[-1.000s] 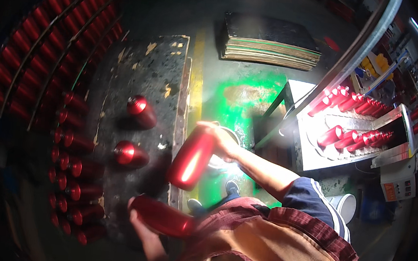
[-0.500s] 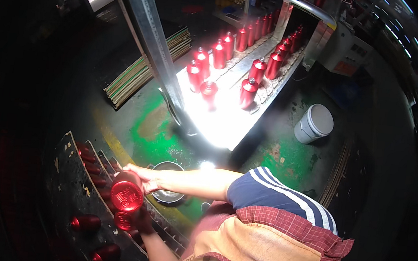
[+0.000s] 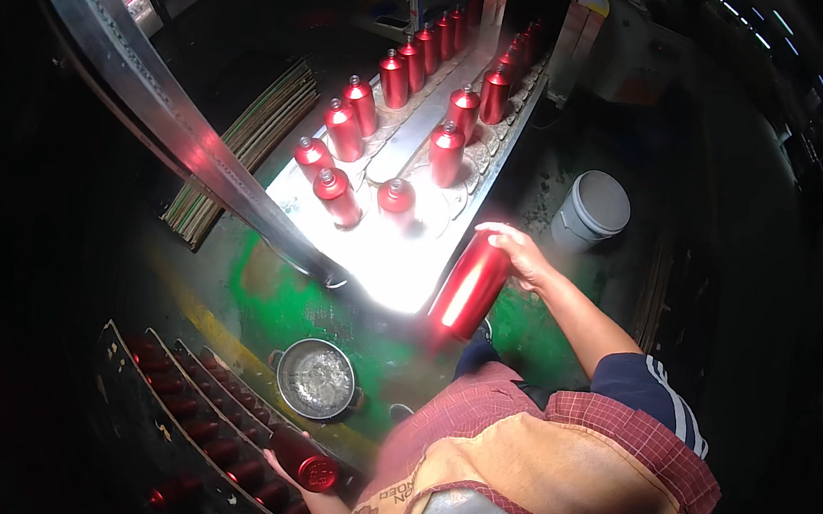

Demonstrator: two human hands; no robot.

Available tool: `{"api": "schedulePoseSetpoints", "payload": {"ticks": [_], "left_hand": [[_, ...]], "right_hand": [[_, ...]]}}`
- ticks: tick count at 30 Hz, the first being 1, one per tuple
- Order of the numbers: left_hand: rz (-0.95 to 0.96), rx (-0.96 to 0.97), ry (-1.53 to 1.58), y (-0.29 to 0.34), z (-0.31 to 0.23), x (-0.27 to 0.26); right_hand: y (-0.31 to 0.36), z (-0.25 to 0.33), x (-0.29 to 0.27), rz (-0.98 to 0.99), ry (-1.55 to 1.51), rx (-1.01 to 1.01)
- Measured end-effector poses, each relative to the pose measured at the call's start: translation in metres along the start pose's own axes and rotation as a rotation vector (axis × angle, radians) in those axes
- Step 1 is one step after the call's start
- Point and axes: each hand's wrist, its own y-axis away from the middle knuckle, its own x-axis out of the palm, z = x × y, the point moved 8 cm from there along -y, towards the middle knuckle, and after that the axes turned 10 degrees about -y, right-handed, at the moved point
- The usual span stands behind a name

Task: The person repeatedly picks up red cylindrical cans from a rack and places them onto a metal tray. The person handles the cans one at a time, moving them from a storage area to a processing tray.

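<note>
My right hand (image 3: 522, 258) grips a shiny red metal bottle (image 3: 474, 285) near its upper end. The bottle hangs tilted beside the near right corner of a brightly lit conveyor (image 3: 285, 185), its lower end blurred. At the lower left, my left hand (image 3: 287, 475) is closed around another red bottle (image 3: 317, 473), whose round embossed base faces up. That bottle is over the edge of a dark rack (image 3: 167, 429) with rows of red bottles lying in it. On the conveyor, red bottles stand upright in two lines, the nearest one (image 3: 396, 202) washed out by glare.
A metal post (image 3: 149, 98) rises left of the conveyor. On the green floor sits a two-handled metal pot (image 3: 317, 379). A white bucket (image 3: 594, 210) stands to the right. Flat stacked boards (image 3: 241, 156) lie behind the post. The conveyor runs into a metal-framed tunnel (image 3: 573, 40).
My right hand has swung from the rack to the conveyor's near corner, carrying its bottle. My left hand stays by the rack with its bottle. The view has shifted to the right.
</note>
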Motion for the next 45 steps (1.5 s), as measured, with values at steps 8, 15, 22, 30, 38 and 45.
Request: {"api": "schedulePoseSetpoints", "payload": {"ticks": [8, 15, 22, 30, 38, 45], "left_hand": [[0.315, 0.071, -0.255, 0.091, 0.141, 0.356], [0.209, 0.288, -0.39, 0.159, 0.181, 0.616], [0.537, 0.589, -0.592, 0.134, 0.206, 0.875], [0.638, 1.197, -1.345, 0.008, 0.425, 1.128], [0.643, 1.182, -1.696, -0.102, 0.571, 1.199], [0.74, 1.108, -1.679, -0.104, 0.6, 1.249]], "right_hand": [[-0.182, 0.239, -0.171, 0.147, 0.901, -0.76], [-0.282, 0.316, -0.215, 0.307, 0.849, -0.94], [-0.359, 0.361, -0.339, 0.192, 0.773, -0.792], [-0.432, 0.473, -0.466, -0.019, 0.79, -0.833], [-0.606, 0.671, -0.443, -0.139, 0.836, -1.016], [-0.913, 0.659, -0.343, 0.071, 0.846, -1.13]]}}
